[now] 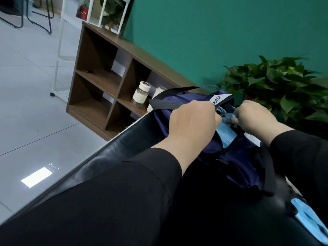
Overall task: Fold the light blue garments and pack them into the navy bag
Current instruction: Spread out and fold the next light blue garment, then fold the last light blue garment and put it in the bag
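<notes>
Both hands (193,119) seemingly push lt blue garment (226,132) into navy bag (245,167).

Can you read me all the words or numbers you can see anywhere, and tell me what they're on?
White label on the navy bag: black capital letters, partly hidden by the left hand; maybe "LVO", not sure.
White tag by the right hand: print too small to read.
Red fire extinguisher: label too blurred to read.

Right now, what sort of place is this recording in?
Probably an office or lounge rather than a home: a tiled floor, a wooden cubby shelf against a teal wall, a fire extinguisher and potted plants.
</notes>
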